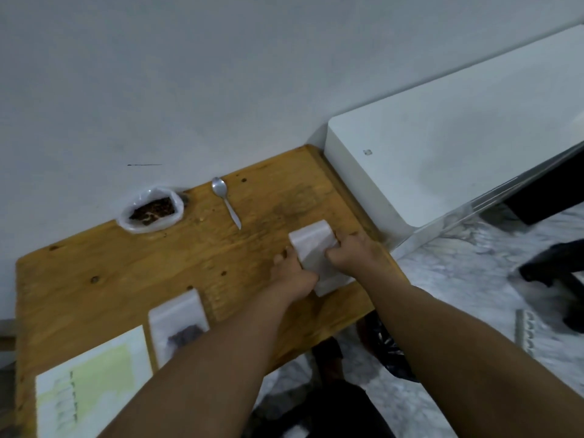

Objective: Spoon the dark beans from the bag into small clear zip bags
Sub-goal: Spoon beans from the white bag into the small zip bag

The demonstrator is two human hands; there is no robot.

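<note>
Two hands meet over an empty zip bag [313,245] at centre right of the frame, near the right edge of the wooden table [126,263]. The left hand [295,275] grips the bag's left edge with curled fingers, and the right hand [354,251] curls its fingers over the bag's right edge, so the bag is held between them. Motion blur hides the fingertips, and I cannot tell whether this is one bag or a small stack, nor whether it lies flat on the wood or is raised a little. Both bare forearms reach in from the bottom of the frame.

The bag of beans [151,210] stands open at the upper left of the table, close to the wall, its clear plastic rolled down round the dark beans inside. The spoon [226,200] lies on the wood just right of it, apart from it, bowl toward the wall and handle pointing toward the hands. A filled zip bag [177,324] lies flat at lower left of the table, with dark beans gathered at its near end. A sheet of paper [91,384] with a pale yellow-green patch lies beside that bag, at the lower left corner. A white cabinet [442,153] stands against the table's right side, with marbled floor [458,279] below it.
</note>
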